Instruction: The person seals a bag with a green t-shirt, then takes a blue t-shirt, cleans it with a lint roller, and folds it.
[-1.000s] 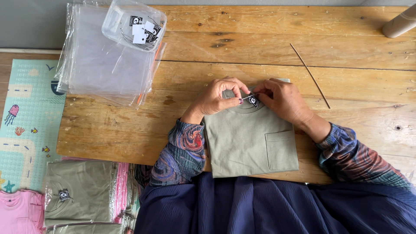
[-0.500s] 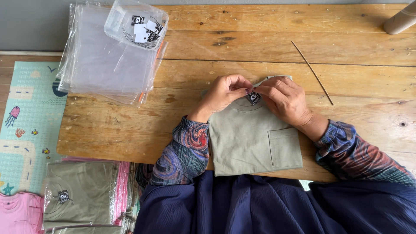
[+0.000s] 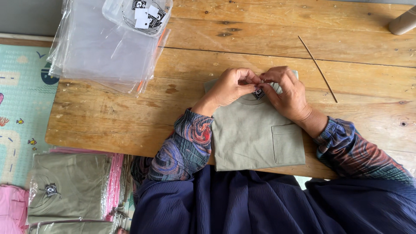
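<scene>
Olive folded shirt (image 3: 255, 134) on wooden table (image 3: 108, 117); left hand (image 3: 232, 86) and right hand (image 3: 288, 93) both pinch small dark tag (image 3: 258, 93) at collar; clear bags (image 3: 104, 47) nearby.

The wooden table (image 3: 368, 125) bears a folded olive shirt (image 3: 253, 134), clear bags (image 3: 104, 52) and a thin stick (image 3: 317, 69).

Small black-and-white tag (image 3: 258, 93) sitting at shirt collar under my fingertips. Clear bags (image 3: 104, 52) stacking far-left, tag pouch (image 3: 138, 13) lying atop. Bagged olive shirts (image 3: 67, 186) lying on floor.
</scene>
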